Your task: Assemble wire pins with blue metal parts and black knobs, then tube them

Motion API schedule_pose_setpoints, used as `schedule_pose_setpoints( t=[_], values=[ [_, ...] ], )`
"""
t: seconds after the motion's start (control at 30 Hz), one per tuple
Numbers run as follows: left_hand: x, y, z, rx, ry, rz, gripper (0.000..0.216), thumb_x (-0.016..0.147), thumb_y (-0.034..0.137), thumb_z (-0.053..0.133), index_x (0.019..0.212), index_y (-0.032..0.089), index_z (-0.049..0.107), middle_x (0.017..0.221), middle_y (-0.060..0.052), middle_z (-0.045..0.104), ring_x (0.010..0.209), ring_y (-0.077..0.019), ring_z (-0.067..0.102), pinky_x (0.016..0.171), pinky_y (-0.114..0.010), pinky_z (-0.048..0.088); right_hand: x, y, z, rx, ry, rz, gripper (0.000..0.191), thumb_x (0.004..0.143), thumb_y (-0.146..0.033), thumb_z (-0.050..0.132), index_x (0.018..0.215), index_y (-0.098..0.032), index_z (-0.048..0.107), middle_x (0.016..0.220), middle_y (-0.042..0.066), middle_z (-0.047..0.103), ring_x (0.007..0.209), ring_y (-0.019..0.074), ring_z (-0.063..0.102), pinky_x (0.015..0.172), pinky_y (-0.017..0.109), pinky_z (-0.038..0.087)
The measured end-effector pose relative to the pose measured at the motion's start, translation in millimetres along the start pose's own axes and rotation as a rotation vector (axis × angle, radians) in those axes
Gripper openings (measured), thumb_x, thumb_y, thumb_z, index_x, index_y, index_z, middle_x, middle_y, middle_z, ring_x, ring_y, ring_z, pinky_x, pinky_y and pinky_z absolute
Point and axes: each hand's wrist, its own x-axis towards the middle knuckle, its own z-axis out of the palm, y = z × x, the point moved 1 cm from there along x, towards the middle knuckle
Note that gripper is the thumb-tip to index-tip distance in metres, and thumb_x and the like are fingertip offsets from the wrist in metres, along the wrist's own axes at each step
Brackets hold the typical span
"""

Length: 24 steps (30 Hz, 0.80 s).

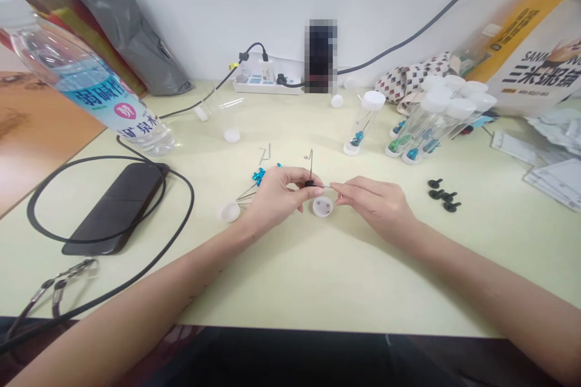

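My left hand is closed, pinching a small black piece on a thin metal pin. My right hand pinches the other end of that pin with thumb and forefinger. A white round cap lies on the table just below the pin, between the two hands. Blue pieces on thin pins lie behind my left hand. Another white cap sits left of my left wrist. A bent metal pin stands just behind the hands.
Several clear tubes with white caps hold blue and green parts at the back right. Small black pieces lie right. A black phone with a looped cable lies left, beside a tilted water bottle. A power strip lies by the wall.
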Motion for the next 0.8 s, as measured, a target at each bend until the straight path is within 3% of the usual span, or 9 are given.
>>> schedule_pose_setpoints(
  t=[0.8],
  values=[
    [0.4,-9.5,-0.8,0.099,-0.010,0.071,0.016,0.080,0.029,0.060,0.081,0.015,0.067,0.077,-0.004,0.063,0.055,-0.0083,0.050,0.048,-0.019,0.047,1.1,-1.3,2.6,0.506,-0.029,0.435,0.019,0.088,-0.017,0.056,0.101,-0.020,0.070,0.076,0.001,0.064,0.057,0.0079,0.058,0.054,0.020,0.052]
  ],
)
